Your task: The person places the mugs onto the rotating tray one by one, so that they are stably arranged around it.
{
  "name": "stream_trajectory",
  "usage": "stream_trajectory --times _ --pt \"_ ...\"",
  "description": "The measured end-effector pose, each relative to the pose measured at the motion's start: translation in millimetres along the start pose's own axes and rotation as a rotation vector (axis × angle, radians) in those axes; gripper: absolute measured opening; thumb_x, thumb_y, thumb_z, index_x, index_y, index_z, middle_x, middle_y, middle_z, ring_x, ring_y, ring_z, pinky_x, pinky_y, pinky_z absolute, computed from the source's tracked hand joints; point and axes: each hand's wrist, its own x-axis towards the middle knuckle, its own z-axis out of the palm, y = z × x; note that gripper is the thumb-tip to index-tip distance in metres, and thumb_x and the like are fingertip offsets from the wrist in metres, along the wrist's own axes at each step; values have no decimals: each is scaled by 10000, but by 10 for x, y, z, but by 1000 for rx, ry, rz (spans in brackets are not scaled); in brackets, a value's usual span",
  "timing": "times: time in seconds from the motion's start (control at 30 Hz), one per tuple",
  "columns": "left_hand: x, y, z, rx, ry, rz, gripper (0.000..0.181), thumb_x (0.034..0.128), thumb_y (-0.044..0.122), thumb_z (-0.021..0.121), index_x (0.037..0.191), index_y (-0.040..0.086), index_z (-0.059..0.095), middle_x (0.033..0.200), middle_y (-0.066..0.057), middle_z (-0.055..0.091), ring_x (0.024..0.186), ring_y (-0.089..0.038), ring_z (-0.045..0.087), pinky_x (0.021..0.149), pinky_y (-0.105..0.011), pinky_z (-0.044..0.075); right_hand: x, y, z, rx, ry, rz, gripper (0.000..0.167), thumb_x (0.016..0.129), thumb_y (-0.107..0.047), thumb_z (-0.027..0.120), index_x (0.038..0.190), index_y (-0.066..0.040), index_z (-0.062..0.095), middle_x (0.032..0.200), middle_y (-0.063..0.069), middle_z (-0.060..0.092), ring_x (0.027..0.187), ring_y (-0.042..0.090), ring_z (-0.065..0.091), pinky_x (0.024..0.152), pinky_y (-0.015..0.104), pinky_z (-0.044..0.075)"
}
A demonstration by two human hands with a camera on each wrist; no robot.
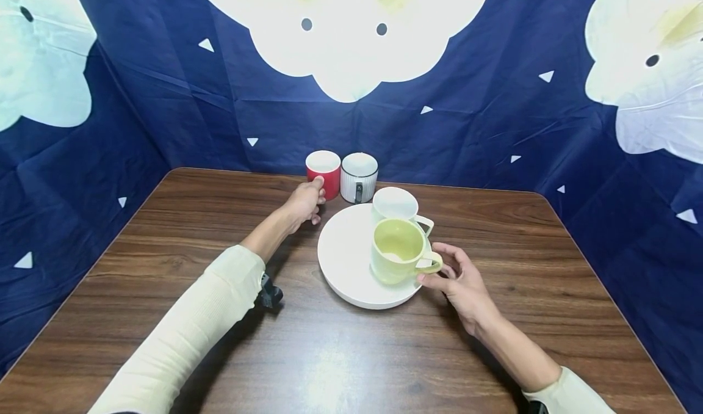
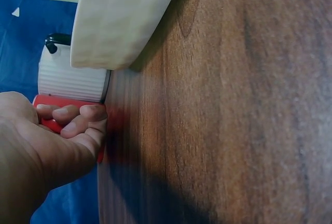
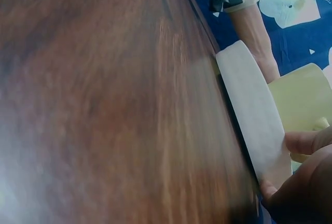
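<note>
A red mug (image 1: 328, 183) stands at the back of the table. My left hand (image 1: 305, 201) holds it by the handle side; the left wrist view shows curled fingers (image 2: 78, 117) against it, with the handle mostly hidden. My right hand (image 1: 464, 286) is at the right edge of a round white dish (image 1: 346, 255). In the right wrist view its thumb (image 3: 301, 142) lies at the rim and a fingertip (image 3: 267, 189) touches the side wall. A yellow-green mug (image 1: 391, 264) sits upright in the dish, its handle right beside my right hand. Behind it is a white mug (image 1: 394, 202).
A ribbed white mug (image 1: 351, 179) with a dark rim and dark handle stands upright just right of the red mug. The wooden table (image 1: 340, 365) ends at a blue cloth backdrop (image 1: 285, 121) with cloud prints.
</note>
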Motion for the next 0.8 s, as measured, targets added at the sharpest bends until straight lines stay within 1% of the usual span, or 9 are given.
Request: stream_trajectory --times 0.1,0.17,0.27,0.43,0.47,0.57,0.67,0.7,0.8 --pt "1 0 0 -3 3 0 489 1239 427 304 870 142 448 877 0 439 564 -110 314 513 -219 450 24 10 -9 15 17 -13 726 939 61 814 1586 -42 501 1393 -63 665 1193 -20 688 1028 152 563" --pt "-2 -1 2 -3 5 0 489 1239 427 306 868 143 449 875 2 440 564 -107 314 512 -218 450 36 12 -9 26 15 -22 656 950 62 801 1546 -32 546 1313 -111 693 1172 -18 698 1026 163 578" --pt "-14 2 8 -2 3 0 494 1239 430 307 862 145 450 869 7 444 566 -105 315 511 -218 454 62 11 -4 25 7 -29 552 962 55 790 1478 -12 607 1237 -110 724 1162 9 707 1016 180 596" --pt "-15 -6 2 3 0 2 497 1238 433 308 861 141 448 864 6 435 565 -105 318 516 -217 451 169 12 -54 -24 -56 -39 473 1004 1 773 1450 7 617 1181 -94 738 1122 18 709 978 182 601" --pt "-13 -8 1 4 0 3 496 1238 430 307 860 140 447 863 5 432 563 -104 317 517 -217 448 198 13 -76 -28 -75 -44 475 1002 -4 777 1449 2 615 1171 -96 741 1105 22 710 942 184 600" --pt "-15 -6 1 0 -2 4 495 1238 423 305 857 140 444 861 4 430 560 -103 314 518 -219 440 278 17 -147 -28 -132 -53 477 979 -3 804 1419 -36 624 1167 -108 742 1111 31 712 922 194 599" --pt "-14 -4 3 -1 -4 3 495 1239 419 303 857 137 442 864 0 430 561 -105 311 521 -221 438 330 27 -205 -17 -183 -57 499 965 15 813 1419 -68 620 1218 -105 737 1162 20 714 944 204 603" --pt "-13 -2 3 0 -5 3 496 1239 420 302 857 136 441 865 0 430 561 -105 311 521 -221 438 341 30 -219 -14 -196 -58 507 967 19 810 1426 -70 616 1243 -103 731 1193 14 710 980 206 605" --pt "-2 -2 1 2 -7 7 501 1239 425 302 853 136 439 861 2 427 559 -104 307 521 -218 438 363 37 -246 -13 -212 -67 522 971 24 808 1445 -80 614 1287 -96 720 1232 11 700 997 209 603"
